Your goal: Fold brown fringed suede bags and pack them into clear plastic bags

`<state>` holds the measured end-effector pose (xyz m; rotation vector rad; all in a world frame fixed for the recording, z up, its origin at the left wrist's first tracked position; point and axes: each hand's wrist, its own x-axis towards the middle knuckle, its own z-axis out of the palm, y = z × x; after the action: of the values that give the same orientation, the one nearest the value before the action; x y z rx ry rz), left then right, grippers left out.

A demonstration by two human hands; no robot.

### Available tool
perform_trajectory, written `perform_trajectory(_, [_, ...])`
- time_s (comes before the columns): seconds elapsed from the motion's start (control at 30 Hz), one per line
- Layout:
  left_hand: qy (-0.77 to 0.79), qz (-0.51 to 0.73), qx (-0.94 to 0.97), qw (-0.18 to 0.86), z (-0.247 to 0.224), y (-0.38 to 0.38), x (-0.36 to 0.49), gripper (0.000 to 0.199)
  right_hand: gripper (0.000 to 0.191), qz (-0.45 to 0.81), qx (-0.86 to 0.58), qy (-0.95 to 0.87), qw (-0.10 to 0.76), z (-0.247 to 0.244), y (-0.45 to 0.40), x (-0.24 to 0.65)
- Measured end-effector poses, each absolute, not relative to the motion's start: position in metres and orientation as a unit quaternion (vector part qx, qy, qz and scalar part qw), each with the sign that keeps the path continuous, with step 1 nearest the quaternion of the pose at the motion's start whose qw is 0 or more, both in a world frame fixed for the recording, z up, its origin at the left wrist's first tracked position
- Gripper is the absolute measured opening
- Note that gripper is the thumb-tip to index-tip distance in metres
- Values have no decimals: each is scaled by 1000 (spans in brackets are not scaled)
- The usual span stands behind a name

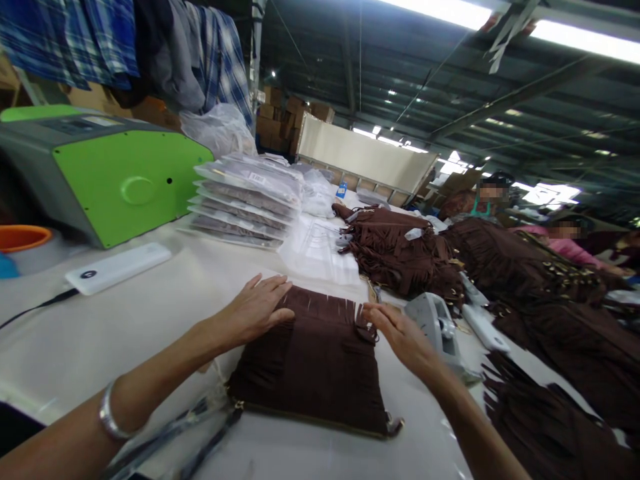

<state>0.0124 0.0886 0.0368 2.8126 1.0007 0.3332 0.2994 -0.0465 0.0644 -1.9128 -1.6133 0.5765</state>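
A dark brown fringed bag [325, 363] lies flat on the white table, its zipped edge towards me and its fringe at the far side. My left hand [263, 308] rests on the bag's far left corner, fingers stretched out. At the far right corner, my right hand [393, 327] touches the fringe strips with its fingertips; the fingers are held close together, and whether a strip is pinched between them is hard to make out. Small metal rings with short straps show at the bag's two near corners.
Bagged flat packs [245, 200] are stacked behind my left hand, beside a green and grey machine [130, 183]. A white power bank [117, 268] lies at left. A grey tape dispenser [436, 327] stands near my right hand. Brown fringed bags [400, 250] pile up at right, with people beyond.
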Motion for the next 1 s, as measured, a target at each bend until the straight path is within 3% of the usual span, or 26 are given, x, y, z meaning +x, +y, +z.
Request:
perform_trajectory(0.13, [326, 153, 929, 84, 37, 98, 12, 38, 43, 171, -727, -584, 320, 32, -79, 294])
perform_trajectory(0.3, [184, 184, 960, 109, 47, 81, 69, 25, 45, 140, -759, -457, 443, 14, -88, 306])
perform_trajectory(0.4, [88, 153, 981, 74, 46, 64, 117, 22, 50, 185, -753, -396, 492, 10, -87, 325])
perform_trajectory(0.57, [78, 78, 994, -22, 30, 50, 166, 16, 53, 246, -721, -344, 549, -3, -89, 346])
perform_trajectory(1.0, [97, 34, 993, -57, 18, 51, 176, 14, 47, 254, -711, -387, 529, -24, -80, 342])
